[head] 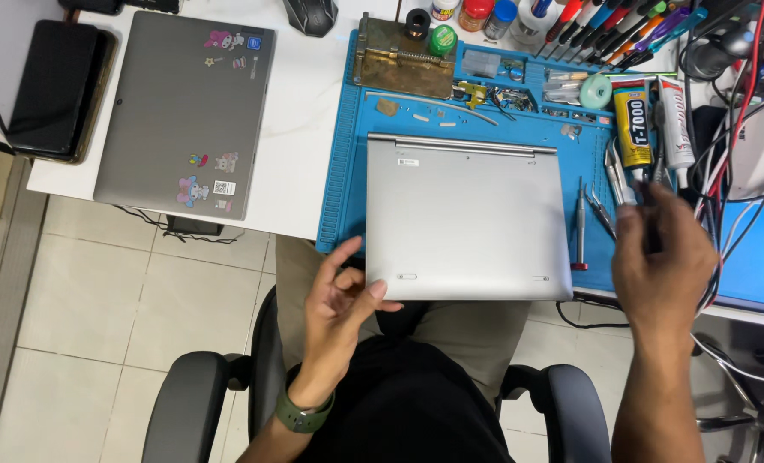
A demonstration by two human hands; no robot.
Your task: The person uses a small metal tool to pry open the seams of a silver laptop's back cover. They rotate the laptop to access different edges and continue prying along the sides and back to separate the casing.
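Silver laptop [467, 219] lies closed, underside up, on the blue work mat [343, 171], its near edge overhanging the desk toward the lap. Left hand [341, 304] touches the near-left corner, fingers loosely spread, thumb against the edge. Right hand [663, 257] sits over the mat's right side near the tweezers [615, 176] and screwdriver [581, 227] (motion-blurred; it seems to grip a thin dark tool, but I cannot tell). A second grey laptop [180, 111] with stickers lies well apart, left.
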